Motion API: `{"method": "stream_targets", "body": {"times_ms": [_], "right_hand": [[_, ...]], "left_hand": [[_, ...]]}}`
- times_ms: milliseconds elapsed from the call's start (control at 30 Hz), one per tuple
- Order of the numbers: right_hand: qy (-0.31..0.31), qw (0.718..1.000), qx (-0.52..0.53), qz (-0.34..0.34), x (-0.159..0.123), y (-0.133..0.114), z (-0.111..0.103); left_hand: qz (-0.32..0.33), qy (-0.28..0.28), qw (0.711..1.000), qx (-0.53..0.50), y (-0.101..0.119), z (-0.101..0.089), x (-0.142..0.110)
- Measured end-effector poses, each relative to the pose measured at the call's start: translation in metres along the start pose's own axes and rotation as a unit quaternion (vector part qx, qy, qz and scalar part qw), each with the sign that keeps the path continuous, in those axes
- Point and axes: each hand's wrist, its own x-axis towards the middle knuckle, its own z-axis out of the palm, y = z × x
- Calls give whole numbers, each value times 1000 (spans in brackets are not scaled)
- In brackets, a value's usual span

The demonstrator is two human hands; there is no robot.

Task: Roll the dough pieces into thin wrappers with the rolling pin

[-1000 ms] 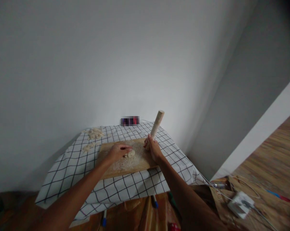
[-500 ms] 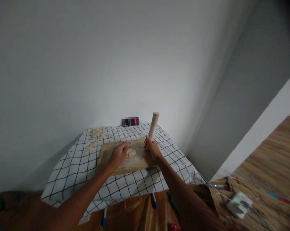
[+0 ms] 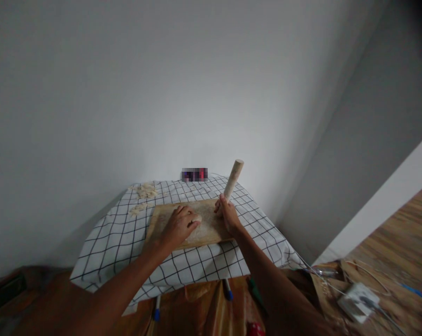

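Note:
A wooden board (image 3: 211,229) dusted with flour lies on a low table covered by a white cloth with a black grid (image 3: 204,266). My left hand (image 3: 178,226) lies over a small lump of dough (image 3: 197,218) on the board, fingers curled on it, so most of the dough is hidden. My right hand (image 3: 227,213) grips the lower end of a wooden rolling pin (image 3: 233,179) at the board's right edge. The pin stands tilted up and to the right.
Several flattened dough pieces (image 3: 145,191) lie on the cloth at the back left. A small dark object (image 3: 194,174) sits by the wall. Pens (image 3: 226,289) lie under the table's front. A white power adapter with cables (image 3: 358,302) rests on the wooden floor at right.
My left hand has slid right over the dough and now covers it. The rolling pin swung upright, then tilted right again. The view has shifted slightly.

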Motion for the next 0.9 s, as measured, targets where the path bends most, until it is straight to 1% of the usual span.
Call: {"method": "stream_targets", "body": {"times_ms": [67, 133, 233, 333, 433, 600, 733, 800, 900], "right_hand": [[-2, 1000, 1, 5, 1, 0, 0], [-7, 1000, 2, 5, 1, 0, 0], [-8, 1000, 7, 10, 2, -1, 1], [-2, 1000, 11, 8, 2, 0, 0], [-3, 1000, 4, -8, 3, 4, -1], [-7, 1000, -1, 3, 1, 3, -1], [-8, 1000, -29, -4, -3, -1, 1], [-5, 999, -45, -2, -4, 0, 1], [-1, 999, -48, -6, -3, 1, 2]], "left_hand": [[1, -10, 1000, 13, 5, 0, 1], [-13, -6, 1000, 6, 7, 2, 0], [-48, 20, 999, -6, 5, 5, -4], [-70, 40, 997, 6, 2, 8, -7], [-69, 35, 997, 6, 1, 9, -9], [-47, 26, 998, -33, 6, 1, -6], [-33, -13, 999, -16, 9, -4, -3], [-39, -5, 999, -10, 8, -2, -4], [-62, 30, 998, -5, 5, 6, -9]]}}
